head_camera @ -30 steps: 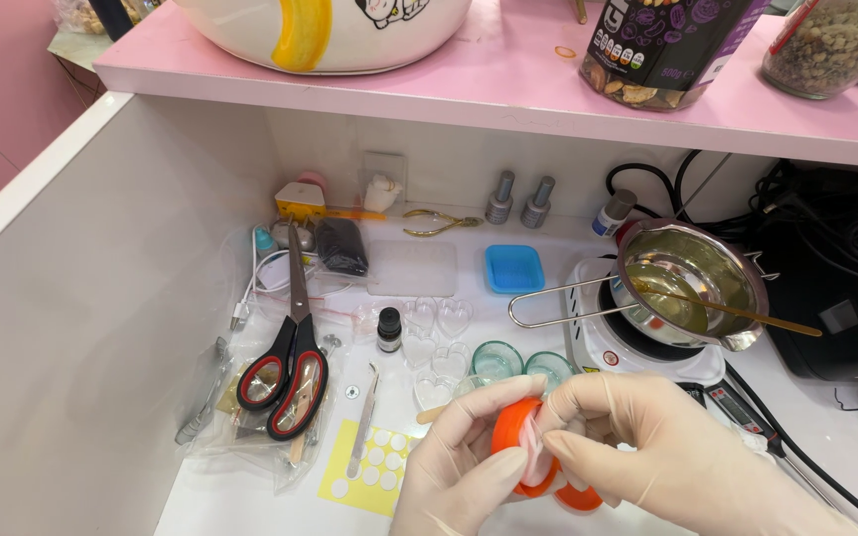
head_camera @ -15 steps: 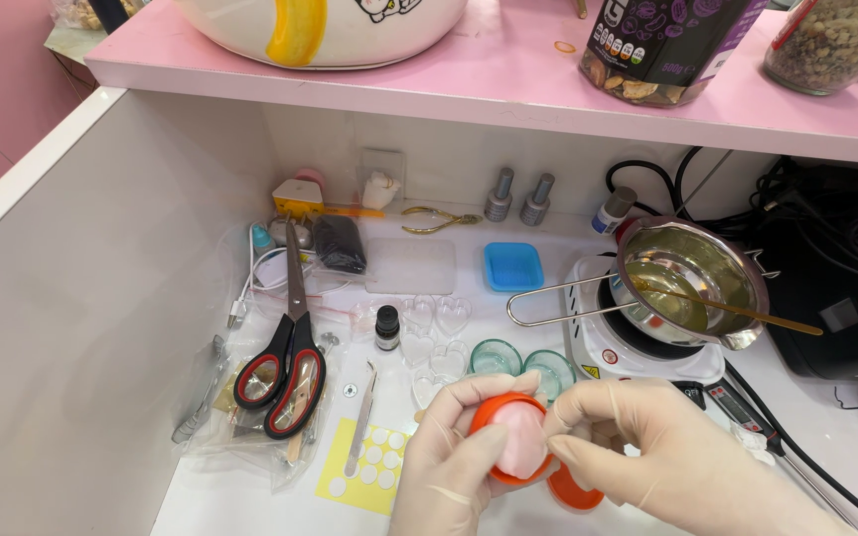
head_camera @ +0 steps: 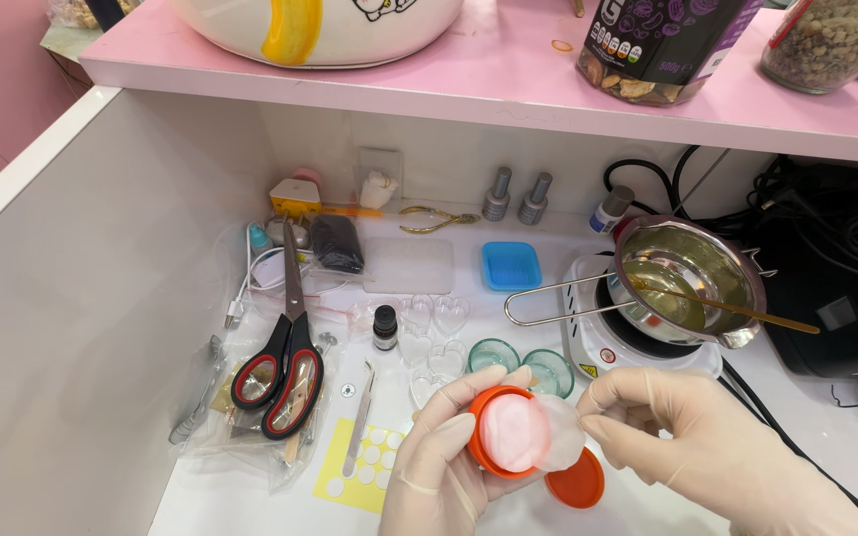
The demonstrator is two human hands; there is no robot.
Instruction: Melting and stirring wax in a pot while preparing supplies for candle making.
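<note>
Here, low in the head view, the left hand (head_camera: 439, 467) in a pale glove is curled around a small round orange jar (head_camera: 504, 434), thumb on its near rim and fingers behind it. The jar has no long axis to speak of; it is tipped so its mouth faces up and toward the camera. A thin whitish round film (head_camera: 538, 434) lies over the mouth and sticks out past the right rim. The right hand (head_camera: 717, 452), also gloved, pinches the right edge of that film between thumb and forefinger. An orange lid (head_camera: 576, 483) lies flat on the white table (head_camera: 250, 496), just below and right of the jar. Behind the hands stand two small green glass cups (head_camera: 523, 359). To the left lie tweezers (head_camera: 359, 422) and black-and-red scissors (head_camera: 283, 362), blades pointing away. To the right, a metal pot (head_camera: 687, 278) sits on a small hot plate (head_camera: 608, 342).
</note>
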